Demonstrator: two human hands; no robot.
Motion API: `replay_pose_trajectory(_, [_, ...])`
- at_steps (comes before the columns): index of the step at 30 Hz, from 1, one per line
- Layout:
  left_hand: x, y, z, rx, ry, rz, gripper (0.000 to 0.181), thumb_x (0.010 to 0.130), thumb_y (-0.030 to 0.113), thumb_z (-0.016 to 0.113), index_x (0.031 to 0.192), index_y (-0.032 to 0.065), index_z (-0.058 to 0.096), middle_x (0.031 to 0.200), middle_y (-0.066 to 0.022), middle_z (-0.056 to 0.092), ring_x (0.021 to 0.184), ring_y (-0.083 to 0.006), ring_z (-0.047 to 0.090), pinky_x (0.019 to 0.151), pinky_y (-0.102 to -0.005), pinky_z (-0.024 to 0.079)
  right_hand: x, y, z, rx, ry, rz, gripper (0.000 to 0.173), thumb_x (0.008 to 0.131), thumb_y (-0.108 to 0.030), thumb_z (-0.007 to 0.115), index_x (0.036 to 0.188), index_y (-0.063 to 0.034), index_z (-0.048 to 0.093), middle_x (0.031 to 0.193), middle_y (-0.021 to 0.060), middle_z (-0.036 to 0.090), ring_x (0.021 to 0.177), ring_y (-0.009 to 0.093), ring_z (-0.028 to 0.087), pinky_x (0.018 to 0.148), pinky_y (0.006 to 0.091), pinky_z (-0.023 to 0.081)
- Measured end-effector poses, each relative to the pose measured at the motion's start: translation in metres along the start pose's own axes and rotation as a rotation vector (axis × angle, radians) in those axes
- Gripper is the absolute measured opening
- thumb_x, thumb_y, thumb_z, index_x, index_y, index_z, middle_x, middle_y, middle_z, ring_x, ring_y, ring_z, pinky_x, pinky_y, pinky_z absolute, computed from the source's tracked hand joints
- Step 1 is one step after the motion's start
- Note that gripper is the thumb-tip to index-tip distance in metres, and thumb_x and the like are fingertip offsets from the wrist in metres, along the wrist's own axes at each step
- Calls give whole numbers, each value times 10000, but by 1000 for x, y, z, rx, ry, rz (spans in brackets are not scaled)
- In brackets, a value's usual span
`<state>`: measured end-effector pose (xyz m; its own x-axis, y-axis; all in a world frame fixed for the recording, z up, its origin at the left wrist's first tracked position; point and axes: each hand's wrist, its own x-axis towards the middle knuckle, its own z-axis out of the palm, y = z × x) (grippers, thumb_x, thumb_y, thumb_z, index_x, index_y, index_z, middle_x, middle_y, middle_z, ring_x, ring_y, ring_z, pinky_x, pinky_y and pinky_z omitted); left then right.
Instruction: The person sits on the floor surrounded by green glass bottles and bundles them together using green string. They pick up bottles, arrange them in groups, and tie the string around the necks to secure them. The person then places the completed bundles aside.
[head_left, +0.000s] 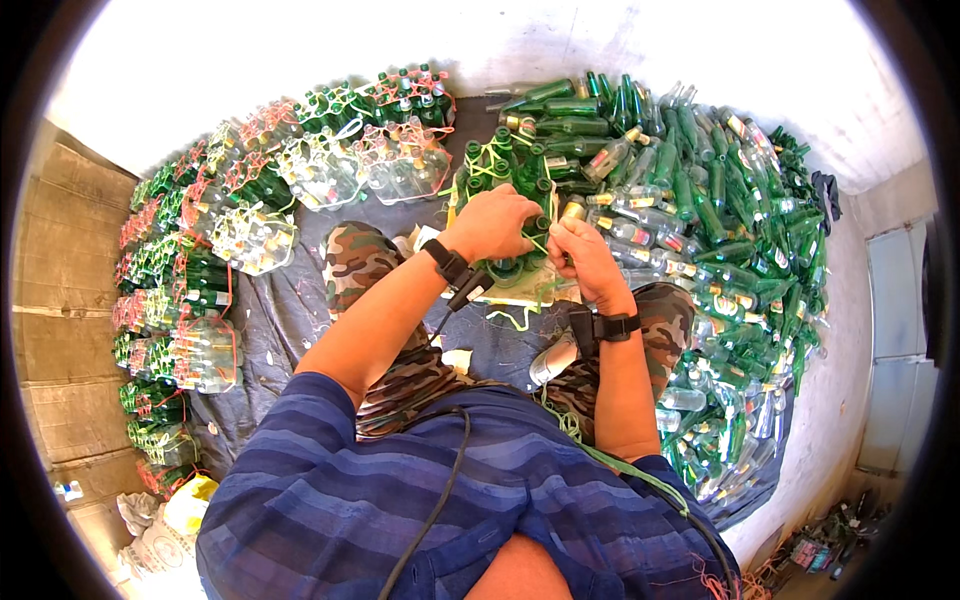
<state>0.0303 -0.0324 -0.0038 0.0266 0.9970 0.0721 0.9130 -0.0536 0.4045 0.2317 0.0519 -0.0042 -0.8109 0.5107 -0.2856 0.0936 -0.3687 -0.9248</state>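
Green glass bottles (501, 161) stand upright in a cluster before me, with light green plastic strap (486, 148) running around and between their necks. My left hand (495, 223) reaches over the near side of the cluster, its fingers bent at a bottle neck and the strap. Beside the cluster's right edge, my right hand (581, 255) has its thumb and fingers pinched together on what looks like the strap's end. The part inside the fingers is hidden. Under the bottles lies a flat yellowish board (534, 291), and a loose piece of strap (514, 321) rests at its near edge.
Bundles of strapped bottles (401, 169) line the left and back left. Loose green and clear bottles (720, 217) are heaped at the right. A dark sheet (274, 322) covers the floor. Cardboard (71, 300) stands at far left, and strands of green strap (637, 474) hang at my waist.
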Motion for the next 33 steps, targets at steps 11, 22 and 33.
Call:
replay_pose_trajectory(11, [-6,9,-9,67,80,25,424,784,445,813,989,79,751,923,-62,721,1004,-287,646,877,-428,542,-5,-3,-7,64,22,-116,241,1078,-276,592,900,-113,582,774,-11,610,621,62,505,531,214,363])
replay_pose_trajectory(22, [-10,4,5,95,171,178,312,948,341,671,814,71,755,870,-54,713,1016,-273,615,901,-438,489,0,1,-18,132,-33,-243,225,1093,-238,575,952,-71,628,965,80,725,791,122,607,703,258,488])
replay_pose_trajectory(33, [-7,-3,10,50,145,223,300,968,281,666,816,34,745,873,-82,722,1034,-298,609,938,-434,488,3,8,-19,154,100,-265,187,1096,-209,568,984,-77,640,1035,56,733,913,122,671,769,271,540])
